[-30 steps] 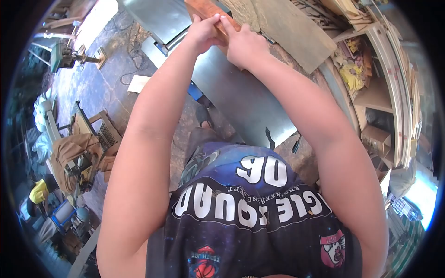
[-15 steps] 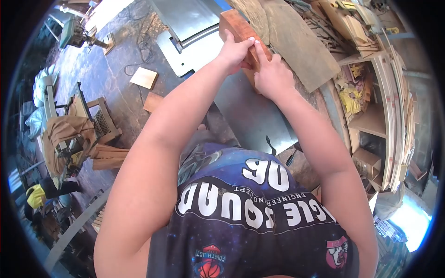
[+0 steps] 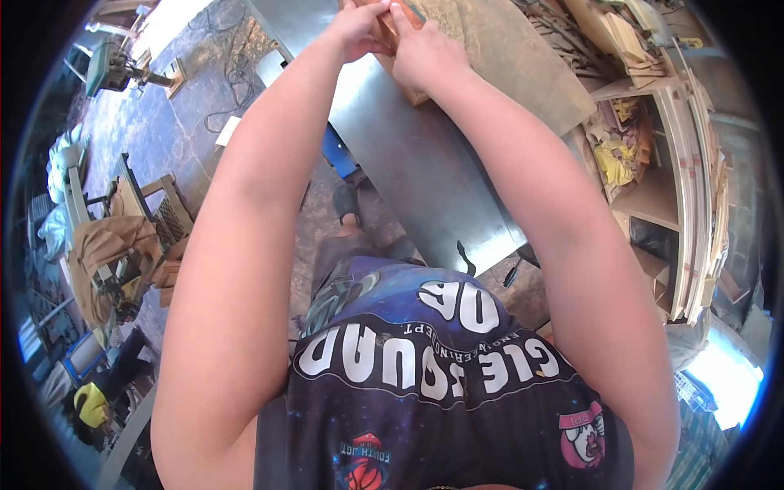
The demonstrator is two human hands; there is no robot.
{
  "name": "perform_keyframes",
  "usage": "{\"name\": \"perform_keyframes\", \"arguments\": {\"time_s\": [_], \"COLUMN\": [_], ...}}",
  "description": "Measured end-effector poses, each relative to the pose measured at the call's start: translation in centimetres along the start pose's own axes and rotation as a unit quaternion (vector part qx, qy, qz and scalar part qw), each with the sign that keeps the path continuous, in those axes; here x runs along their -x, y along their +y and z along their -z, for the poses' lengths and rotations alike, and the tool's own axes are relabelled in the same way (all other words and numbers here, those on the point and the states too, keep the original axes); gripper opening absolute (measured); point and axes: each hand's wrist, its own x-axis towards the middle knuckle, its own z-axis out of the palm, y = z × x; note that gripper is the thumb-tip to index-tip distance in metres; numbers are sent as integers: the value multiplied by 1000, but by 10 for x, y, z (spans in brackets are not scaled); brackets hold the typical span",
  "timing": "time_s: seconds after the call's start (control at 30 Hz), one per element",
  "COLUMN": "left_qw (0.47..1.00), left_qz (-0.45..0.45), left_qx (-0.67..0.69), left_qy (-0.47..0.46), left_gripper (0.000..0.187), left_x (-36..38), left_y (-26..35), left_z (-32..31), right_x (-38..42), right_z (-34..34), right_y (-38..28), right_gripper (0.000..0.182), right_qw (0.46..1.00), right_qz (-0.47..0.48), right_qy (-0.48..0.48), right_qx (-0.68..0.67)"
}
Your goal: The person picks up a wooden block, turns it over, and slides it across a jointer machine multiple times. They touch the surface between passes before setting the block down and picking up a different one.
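Note:
A reddish-brown wooden block (image 3: 416,96) lies lengthwise on a long, smooth metal machine table (image 3: 416,175) at the top of the view. My left hand (image 3: 362,29) is wrapped over the block's left side, thumb on top. Against its right side and top rests my right hand (image 3: 428,54), with the index finger stretched forward. Thumb and fingertip of the two hands meet over the block. Its far end is cut off by the frame's edge, and the hands hide much of its middle.
A broad weathered board (image 3: 523,73) lies along the table's right side. Farther right stands a wooden shelf (image 3: 653,204) with scraps and stacked strips. A green machine (image 3: 110,69) and a cloth-draped stand (image 3: 110,253) are on the left. My foot (image 3: 345,198) is beside the table.
Both hands and the block have moved forward along the table, toward the top of the view. My arms are stretched farther out, and the bright plate left of the block is now mostly covered.

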Motion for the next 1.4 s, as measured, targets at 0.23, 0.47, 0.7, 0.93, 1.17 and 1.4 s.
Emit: {"name": "perform_keyframes", "arguments": {"time_s": [0.23,0.47,0.7,0.93,1.17,1.4], "left_qw": [1000,1000,1000,1000,997,996], "left_qz": [3,-5,-16,-22,-11,-36], "left_qx": [-1,1,-7,-10,17,-21], "left_qy": [-8,15,12,1,69,77], "left_gripper": [53,61,48,61,107,91], "left_x": [-50,-69,-109,-146,-168,-53], "left_y": [17,47,74,98,84,88], "left_z": [41,58,90,122,128,109], "right_x": [-50,-90,-138,-189,-193,-115], "right_z": [-5,6,13,17,33,10], "right_y": [-15,-41,-65,-90,-109,-72], "right_gripper": [81,85,88,89,87,87], "right_qw": [999,999,999,999,1000,946], "right_qz": [16,22,22,15,15,139], "right_qy": [33,44,45,49,22,291], "right_qx": [-12,-9,-9,3,-1,20]}}
